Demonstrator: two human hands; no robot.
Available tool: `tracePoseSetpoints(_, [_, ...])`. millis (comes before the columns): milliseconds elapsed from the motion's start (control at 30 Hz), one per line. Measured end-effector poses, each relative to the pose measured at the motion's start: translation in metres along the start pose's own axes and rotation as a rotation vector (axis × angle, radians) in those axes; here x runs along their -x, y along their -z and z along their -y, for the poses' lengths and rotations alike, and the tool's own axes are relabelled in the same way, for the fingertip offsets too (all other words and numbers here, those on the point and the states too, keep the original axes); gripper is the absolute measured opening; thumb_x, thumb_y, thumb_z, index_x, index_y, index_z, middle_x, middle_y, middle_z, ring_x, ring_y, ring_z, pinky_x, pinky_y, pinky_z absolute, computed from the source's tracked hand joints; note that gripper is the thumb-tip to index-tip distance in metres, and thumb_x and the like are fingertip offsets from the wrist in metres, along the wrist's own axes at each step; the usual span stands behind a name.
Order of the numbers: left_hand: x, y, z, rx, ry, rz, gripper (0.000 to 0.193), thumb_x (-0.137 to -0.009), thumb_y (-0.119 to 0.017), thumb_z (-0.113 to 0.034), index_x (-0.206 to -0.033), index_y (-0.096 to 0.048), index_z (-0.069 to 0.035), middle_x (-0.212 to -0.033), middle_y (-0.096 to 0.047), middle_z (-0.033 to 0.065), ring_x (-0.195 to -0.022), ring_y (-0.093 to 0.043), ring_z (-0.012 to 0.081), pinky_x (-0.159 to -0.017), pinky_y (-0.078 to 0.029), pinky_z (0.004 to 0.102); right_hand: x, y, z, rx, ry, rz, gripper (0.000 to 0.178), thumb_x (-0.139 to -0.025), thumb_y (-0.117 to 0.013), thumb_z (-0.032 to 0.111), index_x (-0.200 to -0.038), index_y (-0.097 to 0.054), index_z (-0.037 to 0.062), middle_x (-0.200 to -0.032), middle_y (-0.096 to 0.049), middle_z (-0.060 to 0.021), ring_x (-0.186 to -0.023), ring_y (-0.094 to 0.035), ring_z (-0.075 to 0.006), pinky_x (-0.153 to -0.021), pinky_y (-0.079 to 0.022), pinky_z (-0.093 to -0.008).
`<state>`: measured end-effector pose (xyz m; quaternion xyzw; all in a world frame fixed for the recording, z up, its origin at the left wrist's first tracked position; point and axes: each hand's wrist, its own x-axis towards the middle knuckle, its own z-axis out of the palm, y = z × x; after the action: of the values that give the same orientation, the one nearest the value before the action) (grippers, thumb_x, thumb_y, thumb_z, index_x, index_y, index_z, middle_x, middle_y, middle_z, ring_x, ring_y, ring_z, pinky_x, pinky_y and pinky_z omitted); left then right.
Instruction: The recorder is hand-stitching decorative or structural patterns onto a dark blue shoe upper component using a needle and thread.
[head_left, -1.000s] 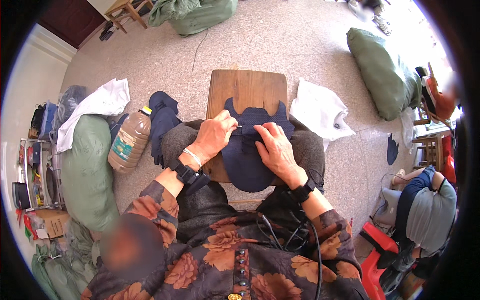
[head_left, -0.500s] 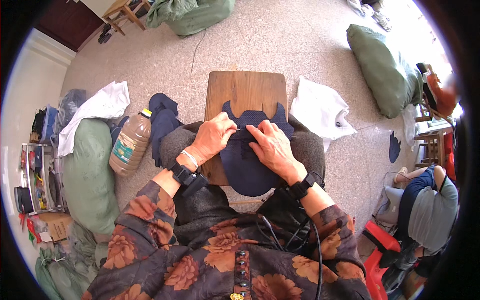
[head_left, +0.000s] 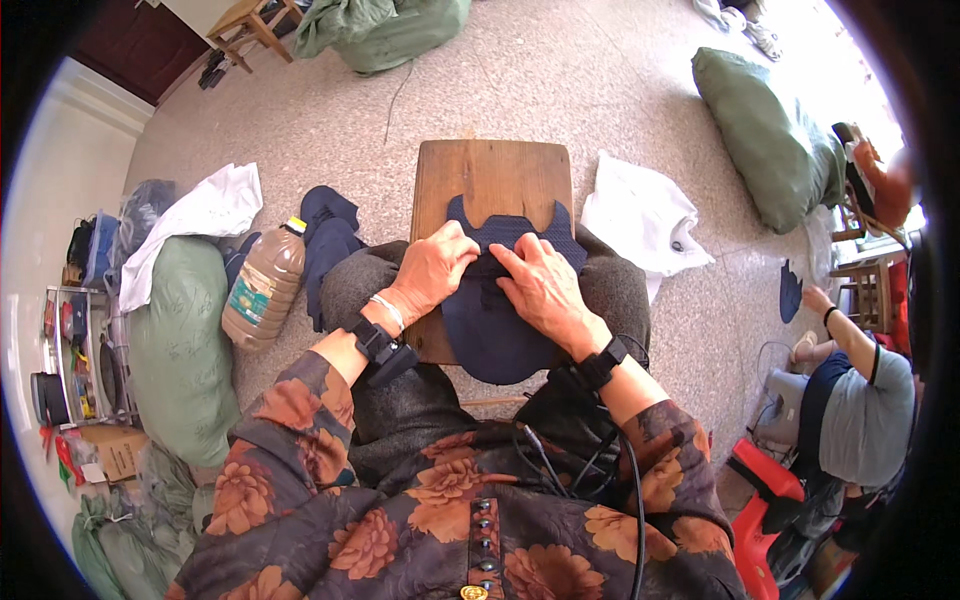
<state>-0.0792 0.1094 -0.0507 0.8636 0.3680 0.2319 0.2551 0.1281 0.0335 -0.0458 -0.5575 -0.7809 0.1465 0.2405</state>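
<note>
A dark navy cut piece of fabric (head_left: 500, 335) with two horn-like points at its far edge lies over the brown wooden stool (head_left: 495, 170) in front of me. At the fabric's upper left, my left hand (head_left: 434, 268) has thumb and fingers pinched together; what they hold is too small or hidden to make out. My right hand (head_left: 545, 290) rests on the fabric just to the right, index finger stretched out and thumb apart, pressing the cloth. The two hands' fingertips are close together but not touching.
Left stand a large brown-filled bottle (head_left: 265, 285), more navy fabric (head_left: 328, 235) and a stuffed green sack (head_left: 178, 350). White cloth (head_left: 640, 215) lies right of the stool. Another green sack (head_left: 765, 140) is at far right. A person in grey (head_left: 865, 415) sits at lower right.
My left fingers have closed further, hiding the small shiny tip seen between them before. The right hand barely shifts. The person at right has reached an arm toward a navy scrap on the floor.
</note>
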Motion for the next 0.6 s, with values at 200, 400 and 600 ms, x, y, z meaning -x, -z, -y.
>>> tracePoseSetpoints(200, [0.011,0.000,-0.006,0.049,0.109,-0.045,0.015,-0.087,-0.071,-0.004,-0.102,-0.074,-0.004,-0.087,-0.064,0.0105,-0.082,-0.068,0.0265,-0.075,-0.054,0.0344,0.005,0.004,-0.014,-0.127,0.057,-0.031,0.053,-0.079,-0.079,0.016,-0.127,-0.060,0.0044,-0.109,-0.056,-0.0148,-0.103,-0.058,-0.0346,-0.090,-0.050,-0.0426])
tracePoseSetpoints(400, [0.006,0.002,-0.001,0.094,0.181,-0.053,0.008,-0.086,-0.071,-0.002,-0.094,-0.071,-0.002,-0.084,-0.063,0.0117,-0.081,-0.067,0.0284,-0.073,-0.053,0.0364,0.007,0.003,-0.015,-0.179,0.069,-0.039,0.062,-0.075,-0.082,0.019,-0.128,-0.057,0.0000,-0.110,-0.057,-0.0161,-0.104,-0.058,-0.0357,-0.090,-0.049,-0.0430])
tracePoseSetpoints(600, [-0.010,-0.008,-0.004,0.042,0.084,-0.034,0.008,-0.085,-0.071,-0.007,-0.090,-0.069,-0.001,-0.084,-0.063,0.0137,-0.079,-0.066,0.0320,-0.070,-0.052,0.0392,0.002,0.006,-0.008,-0.093,0.033,-0.017,0.063,-0.075,-0.082,0.020,-0.129,-0.057,-0.0003,-0.110,-0.057,-0.0162,-0.104,-0.058,-0.0359,-0.091,-0.049,-0.0431])
